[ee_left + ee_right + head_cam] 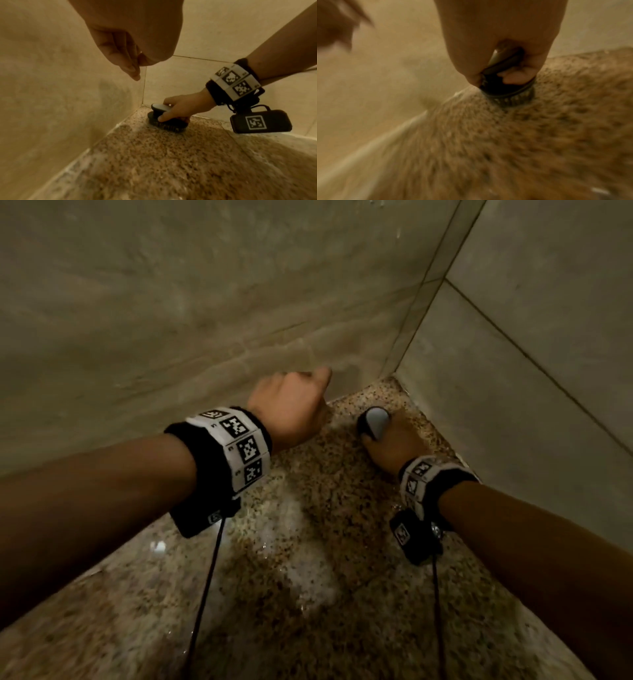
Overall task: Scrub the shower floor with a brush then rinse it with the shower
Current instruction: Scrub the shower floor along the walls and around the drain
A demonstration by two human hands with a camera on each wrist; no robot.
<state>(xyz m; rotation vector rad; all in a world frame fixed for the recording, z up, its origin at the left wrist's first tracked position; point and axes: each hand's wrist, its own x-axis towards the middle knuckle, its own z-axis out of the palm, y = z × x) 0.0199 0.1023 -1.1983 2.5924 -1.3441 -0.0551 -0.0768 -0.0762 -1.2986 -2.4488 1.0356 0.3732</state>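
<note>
A dark scrub brush [374,424] with a pale grey top stands bristles-down on the speckled brown shower floor [329,546], close to the corner where two walls meet. My right hand [394,446] grips its handle from above. In the left wrist view the right hand [183,109] wraps the brush [163,121], thumb along its side. The right wrist view, blurred, shows fingers [513,78] curled round the brush [503,88] on the floor [539,135]. My left hand [291,405] hovers beside the left wall, holding nothing; its fingers [132,67] hang loosely together, pointing down.
Beige tiled walls close in on the left [171,320] and right [531,371], meeting at a corner [390,378]. The floor is wet, with whitish foam patches [308,580] toward me. Black cables [209,577] hang from both wrist bands.
</note>
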